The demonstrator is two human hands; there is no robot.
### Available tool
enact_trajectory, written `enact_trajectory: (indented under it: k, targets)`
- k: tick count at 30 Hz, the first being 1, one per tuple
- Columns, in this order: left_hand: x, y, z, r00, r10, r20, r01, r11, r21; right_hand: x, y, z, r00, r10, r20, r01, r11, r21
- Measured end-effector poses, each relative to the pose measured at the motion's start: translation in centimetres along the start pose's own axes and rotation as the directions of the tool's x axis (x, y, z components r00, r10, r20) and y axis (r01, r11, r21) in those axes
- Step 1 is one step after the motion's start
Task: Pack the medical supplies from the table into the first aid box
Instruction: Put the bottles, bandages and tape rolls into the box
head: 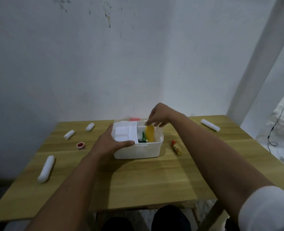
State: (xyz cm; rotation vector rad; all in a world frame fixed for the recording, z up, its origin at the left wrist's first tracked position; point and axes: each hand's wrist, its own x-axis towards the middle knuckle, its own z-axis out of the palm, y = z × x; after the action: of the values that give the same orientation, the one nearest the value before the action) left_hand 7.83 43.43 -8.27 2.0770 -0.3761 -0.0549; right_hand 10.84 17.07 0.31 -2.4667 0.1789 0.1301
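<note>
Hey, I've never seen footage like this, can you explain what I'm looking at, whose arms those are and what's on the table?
This one picture comes from a camera worn on a person's head, looking down at their own arms. The left hand steadies a white box on a wooden table. The right hand pinches a yellow packet with its fingers, lowering it into the box. Outside the box lie four white rolls, like this one, a red tape roll and a red-capped tube.

L hand (110, 141) spread flat, R hand (157, 116) fingertips pinched downward
</note>
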Motion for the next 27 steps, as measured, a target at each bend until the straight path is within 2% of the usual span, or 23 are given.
enact_trajectory:
  k: [3, 5, 7, 10, 16, 20, 23, 27]
  targets:
    - [-0.3, -0.2, 0.3, 0.999, 0.014, -0.034, -0.014, 1.000, -0.011, 0.8, 1.0, -1.5, 0.991, 0.044, -0.127, -0.017, 0.980, 0.200]
    - [-0.3, -0.5, 0.4, 0.999, 0.021, -0.049, -0.021, 1.000, -0.013, 1.7, 2.6, -2.4, 0.966, 0.087, -0.241, -0.020, 0.963, 0.268]
    - [-0.2, -0.8, 0.8, 0.998, 0.018, -0.057, -0.018, 1.000, -0.010, 3.0, 5.2, -3.0, 0.935, 0.098, -0.340, -0.046, 0.986, 0.157]
    - [-0.1, -1.5, 1.0, 0.996, 0.016, -0.088, -0.016, 1.000, -0.008, 4.9, 9.3, -2.8, 0.909, 0.125, -0.399, -0.151, 0.988, -0.037]
    - [0.2, -1.7, 1.0, 0.996, 0.025, -0.087, -0.025, 1.000, 0.005, 7.0, 14.5, -0.6, 0.937, 0.162, -0.309, -0.256, 0.921, -0.294]
    - [0.1, -1.5, 1.0, 0.995, 0.032, -0.096, -0.030, 0.999, 0.014, 7.3, 16.1, 1.0, 0.893, 0.204, -0.401, -0.345, 0.883, -0.320]
    - [-0.1, -1.2, 0.9, 0.995, 0.027, -0.100, -0.027, 1.000, -0.003, 7.1, 16.8, 1.1, 0.871, 0.155, -0.466, -0.313, 0.907, -0.282]
    - [-0.2, -1.0, 0.8, 0.997, 0.009, -0.081, -0.009, 1.000, -0.004, 6.2, 15.7, 0.3, 0.852, 0.139, -0.505, -0.215, 0.972, -0.095]
